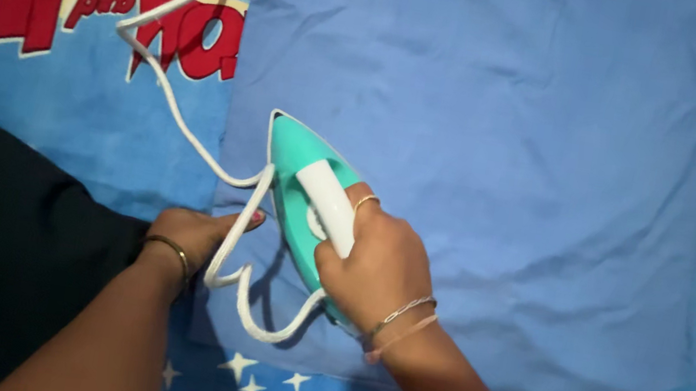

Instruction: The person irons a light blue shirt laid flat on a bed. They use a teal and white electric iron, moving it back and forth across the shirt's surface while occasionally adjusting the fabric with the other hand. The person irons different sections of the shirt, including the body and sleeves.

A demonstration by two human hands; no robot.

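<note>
Right hand fingers clamped around the teal iron handle; left hand fingers loosely curled, touching the white cord on the blue shirt.

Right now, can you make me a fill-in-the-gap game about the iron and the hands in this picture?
1. The right hand grips the white handle of the ____ iron.
2. The left hand touches the white ____, which loops across the blanket.
3. The iron rests on a ____ shirt spread flat.
4. On its wrist, the left hand wears a ____.

Missing words: teal; cord; blue; bangle
</note>
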